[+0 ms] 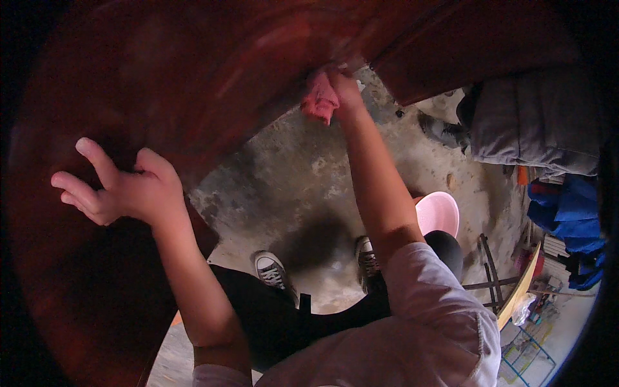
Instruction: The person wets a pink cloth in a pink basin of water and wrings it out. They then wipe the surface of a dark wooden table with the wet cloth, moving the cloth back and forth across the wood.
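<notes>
A dark reddish-brown panel (159, 77), apparently polished wood furniture, fills the left and top of the view. My right hand (346, 89) grips a crumpled pink cloth (321, 99) at the panel's lower edge, and both look slightly blurred. Over the panel's left part is my left hand (125, 191), with fingers spread and nothing in it. Whether its fingertips touch the wood I cannot tell.
A pink plastic basin (439, 213) stands on the stained concrete floor (300, 169), beside my right knee. Grey fabric (532, 123) hangs at the right, with blue cloth (568, 213) below it. Dark metal legs (489, 271) and a wire rack (527, 358) occupy the lower right.
</notes>
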A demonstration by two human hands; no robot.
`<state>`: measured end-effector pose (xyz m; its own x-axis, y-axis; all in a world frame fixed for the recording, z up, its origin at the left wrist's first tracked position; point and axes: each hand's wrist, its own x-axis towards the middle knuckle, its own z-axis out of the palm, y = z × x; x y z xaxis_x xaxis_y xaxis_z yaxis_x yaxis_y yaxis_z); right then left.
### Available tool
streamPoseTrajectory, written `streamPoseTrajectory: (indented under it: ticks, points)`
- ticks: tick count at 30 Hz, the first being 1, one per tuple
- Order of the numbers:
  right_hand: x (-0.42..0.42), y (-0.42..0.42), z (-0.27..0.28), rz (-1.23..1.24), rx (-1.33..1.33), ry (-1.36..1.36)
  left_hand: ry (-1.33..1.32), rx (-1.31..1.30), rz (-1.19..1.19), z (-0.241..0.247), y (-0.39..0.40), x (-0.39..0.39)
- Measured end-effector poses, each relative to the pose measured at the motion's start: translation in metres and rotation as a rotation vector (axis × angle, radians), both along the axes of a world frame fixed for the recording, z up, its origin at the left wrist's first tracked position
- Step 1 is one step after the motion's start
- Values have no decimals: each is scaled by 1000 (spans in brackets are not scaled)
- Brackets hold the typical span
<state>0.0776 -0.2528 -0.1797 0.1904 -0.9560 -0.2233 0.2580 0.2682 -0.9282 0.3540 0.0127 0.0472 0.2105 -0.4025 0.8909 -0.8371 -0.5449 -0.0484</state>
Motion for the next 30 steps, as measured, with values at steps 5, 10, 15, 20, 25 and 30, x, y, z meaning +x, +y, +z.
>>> streamPoseTrajectory:
  ticks: [5, 10, 15, 20, 25, 30]
  points:
    - [-1, -19, -18, -188, -36, 147, 18, -24, -37, -2, -11, -8]
    - [48, 45, 5, -49, 40, 23, -26, 11, 29, -4, 2, 6]
    - [78, 71, 44, -27, 256, -53, -42, 40, -30, -2, 14, 21]
    - [59, 58, -4, -130, 112, 335, -1, -22, -36, -6, -12, -1]
    - [94, 106, 38, -17, 371, 11, -23, 21, -6, 0, 5, 12]
    - [125, 128, 59, -80, 400, 21, -44, 32, 31, -3, 7, 9]
